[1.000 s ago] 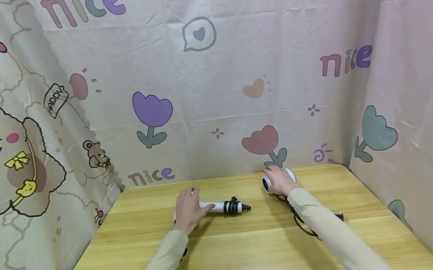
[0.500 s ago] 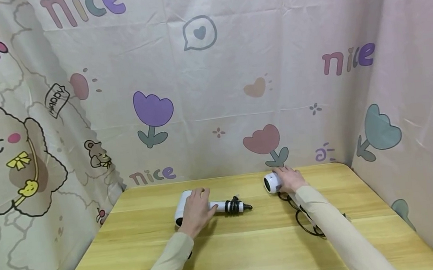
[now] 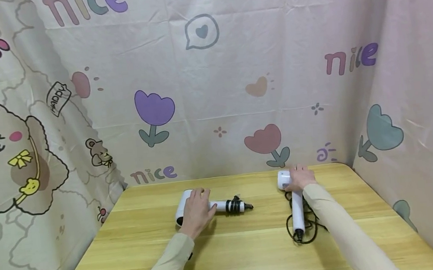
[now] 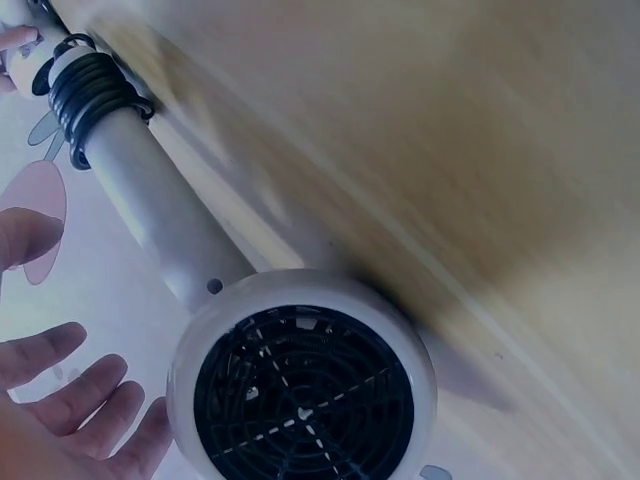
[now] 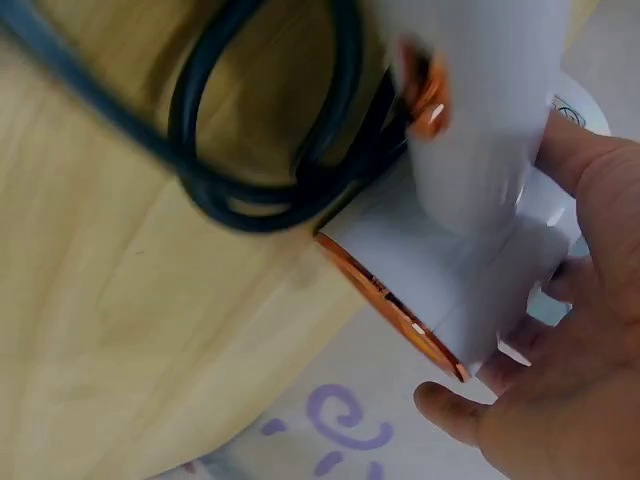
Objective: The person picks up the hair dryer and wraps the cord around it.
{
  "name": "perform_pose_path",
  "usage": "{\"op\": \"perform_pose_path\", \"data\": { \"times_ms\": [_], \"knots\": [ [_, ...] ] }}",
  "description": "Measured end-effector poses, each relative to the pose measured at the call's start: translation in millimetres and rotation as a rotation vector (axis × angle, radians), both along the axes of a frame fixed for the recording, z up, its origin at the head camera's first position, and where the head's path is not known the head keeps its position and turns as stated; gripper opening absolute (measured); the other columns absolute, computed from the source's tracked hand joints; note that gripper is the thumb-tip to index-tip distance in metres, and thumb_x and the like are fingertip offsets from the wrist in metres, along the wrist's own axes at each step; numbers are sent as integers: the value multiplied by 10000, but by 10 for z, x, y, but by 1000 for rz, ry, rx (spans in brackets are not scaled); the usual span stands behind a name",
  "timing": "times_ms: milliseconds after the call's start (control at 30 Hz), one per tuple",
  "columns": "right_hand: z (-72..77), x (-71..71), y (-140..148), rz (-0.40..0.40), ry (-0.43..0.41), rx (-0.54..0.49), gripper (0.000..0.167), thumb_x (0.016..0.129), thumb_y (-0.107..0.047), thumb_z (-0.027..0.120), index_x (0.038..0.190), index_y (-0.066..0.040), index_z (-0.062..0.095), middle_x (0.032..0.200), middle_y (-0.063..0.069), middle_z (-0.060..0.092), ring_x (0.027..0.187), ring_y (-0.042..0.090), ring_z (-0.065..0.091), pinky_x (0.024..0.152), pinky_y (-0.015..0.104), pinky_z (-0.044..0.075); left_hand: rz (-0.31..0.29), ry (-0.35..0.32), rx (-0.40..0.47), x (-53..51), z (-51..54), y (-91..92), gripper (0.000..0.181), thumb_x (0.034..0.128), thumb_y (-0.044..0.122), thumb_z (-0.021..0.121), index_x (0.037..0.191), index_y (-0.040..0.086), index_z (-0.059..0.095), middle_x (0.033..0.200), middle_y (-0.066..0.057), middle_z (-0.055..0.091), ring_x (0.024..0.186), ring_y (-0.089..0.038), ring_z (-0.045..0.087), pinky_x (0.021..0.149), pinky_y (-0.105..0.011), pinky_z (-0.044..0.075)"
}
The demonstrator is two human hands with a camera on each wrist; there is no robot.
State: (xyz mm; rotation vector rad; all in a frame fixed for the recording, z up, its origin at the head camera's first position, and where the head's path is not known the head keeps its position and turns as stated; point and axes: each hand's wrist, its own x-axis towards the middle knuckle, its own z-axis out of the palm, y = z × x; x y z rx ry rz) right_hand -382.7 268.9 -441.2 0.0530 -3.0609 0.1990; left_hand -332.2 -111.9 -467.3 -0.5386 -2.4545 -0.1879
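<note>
Dryer count: two were spotted, the left hair dryer [image 3: 219, 206] and the right hair dryer [image 3: 297, 212], both white, both laid on one wood-look table [image 3: 249, 259].
Hand count: two as well, left hand [image 3: 197, 209] and right hand [image 3: 302, 177], one per dryer, with two beige sleeves [image 3: 166, 259] behind them.
Cord count: two, both black; the wrapped cord [image 3: 234, 206] was wound in snug coils near the left handle's end, while the loose cord [image 5: 325, 185] was left in messy loops around the right handle.
Left grip: fingers were spread pretty wide and relaxed, nothing pinched; whether the casing was touched couldn't be told.
Left dryer spot: right under the hand in the head view, barrel peeking out at 9 o'clock, handle pointed to 3. One round grille [image 4: 305, 400] was caught by the wrist cam, just beside the fingertips.
Right grip: the barrel was held, fingers curled round it.
Right dryer spot: barrel end was seen at 9 o'clock from the hand, handle aimed at 6.
Backdrop: printed cloth [image 3: 202, 75] was hung past the table's 12 o'clock edge.
</note>
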Motion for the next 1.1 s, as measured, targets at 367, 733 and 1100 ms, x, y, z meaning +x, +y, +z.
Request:
{"op": "perform_pose_path", "data": {
  "times_ms": [367, 733, 1100],
  "knots": [
    [-14, 88, 381, -80, -134, -194, 781, 681, -500, 792, 1147, 61, 513, 873, 147, 608, 741, 264, 565, 617, 366, 490, -64, -1, 19, 12, -32, 60, 434, 834, 356, 761, 1152, 78, 658, 1143, -116, 641, 1067, -272, 594, 817, -402, 564],
    [-22, 219, 740, -55, -164, -571, 729, 810, -522, 712, 1170, 68, 480, 866, 138, 611, 677, 213, 614, 562, 357, 561, -155, -174, 196, 91, 56, 165, 341, 879, 318, 718, 1118, 78, 682, 958, -76, 713, 776, -160, 647, 659, -275, 564],
    [199, 315, 620, -80, -113, -939, 791, 861, -557, 670, 1359, -3, 402, 984, 111, 642, 744, 177, 648, 661, 336, 576, -408, -573, 637, 204, 249, 497, 425, 968, 408, 596, 1301, 144, 606, 1101, -42, 716, 959, -159, 674, 813, -298, 572]
  ]
}}
